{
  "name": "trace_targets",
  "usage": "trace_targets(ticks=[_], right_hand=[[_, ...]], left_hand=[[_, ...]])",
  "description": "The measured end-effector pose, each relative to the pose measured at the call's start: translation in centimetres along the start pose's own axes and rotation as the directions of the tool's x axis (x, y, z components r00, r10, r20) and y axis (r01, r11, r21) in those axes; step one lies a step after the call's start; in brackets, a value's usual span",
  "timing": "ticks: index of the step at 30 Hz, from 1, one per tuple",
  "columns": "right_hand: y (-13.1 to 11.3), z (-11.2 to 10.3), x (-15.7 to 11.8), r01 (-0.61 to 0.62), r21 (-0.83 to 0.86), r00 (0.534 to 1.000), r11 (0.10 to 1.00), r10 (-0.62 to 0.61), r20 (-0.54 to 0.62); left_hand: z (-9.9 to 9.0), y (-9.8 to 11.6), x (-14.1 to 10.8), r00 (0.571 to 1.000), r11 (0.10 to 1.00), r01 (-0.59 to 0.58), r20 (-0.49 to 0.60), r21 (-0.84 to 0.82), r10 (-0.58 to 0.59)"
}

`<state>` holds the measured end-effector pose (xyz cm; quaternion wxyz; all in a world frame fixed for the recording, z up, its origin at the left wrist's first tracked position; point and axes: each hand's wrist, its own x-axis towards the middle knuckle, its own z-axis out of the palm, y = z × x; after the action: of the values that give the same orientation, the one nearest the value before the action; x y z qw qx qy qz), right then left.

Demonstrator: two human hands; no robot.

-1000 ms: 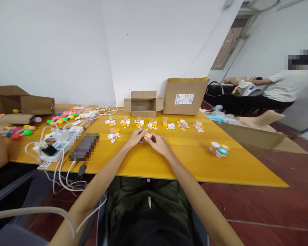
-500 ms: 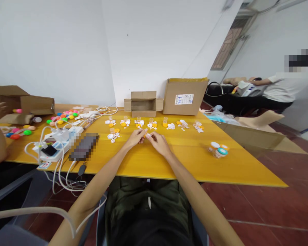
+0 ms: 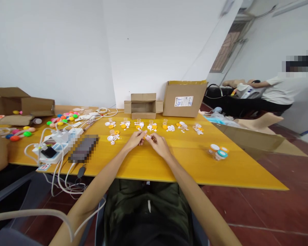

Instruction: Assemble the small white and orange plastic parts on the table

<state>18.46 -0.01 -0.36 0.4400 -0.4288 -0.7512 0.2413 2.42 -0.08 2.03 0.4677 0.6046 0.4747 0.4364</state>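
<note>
Orange and white, the small part (image 3: pixel 147 137) sits at dial centre, partly hidden, grasped by the fingertip grip of our left hand (image 3: pixel 136 138) and right hand (image 3: pixel 157 142). We should hold it low and press lightly, squarely. Loose pieces (image 3: pixel 152 127) border twelve o'clock, lidded jars (image 3: pixel 222 154) just past three; moving room on the worktop (image 3: pixel 192 165) extends toward its six o'clock edge.

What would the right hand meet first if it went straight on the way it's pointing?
Beyond the small white piece at its fingertips, the right hand would probably meet the left hand first; it lies just ahead, though any depth gap is unclear.
</note>
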Motion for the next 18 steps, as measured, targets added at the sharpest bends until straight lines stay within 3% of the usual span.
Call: trace_targets(ticks=[7,14,18], right_hand=[[-0.22,0.06,-0.06,-0.066,-0.05,0.998,0.997,0.066,-0.005],[-0.22,-0.04,-0.07,0.006,-0.043,1.0,0.999,-0.006,-0.009],[-0.23,-0.13,-0.06,-0.02,-0.082,1.0,0.996,0.021,0.01]], left_hand=[[-0.06,-0.11,0.18,1.0,1.0,-0.006,0.001,-0.005,0.006],[-0.07,0.03,0.02,1.0,1.0,0.012,-0.002,-0.008,-0.012],[-0.03,0.17,-0.06,1.0,1.0,0.006,-0.004,-0.017,-0.006]])
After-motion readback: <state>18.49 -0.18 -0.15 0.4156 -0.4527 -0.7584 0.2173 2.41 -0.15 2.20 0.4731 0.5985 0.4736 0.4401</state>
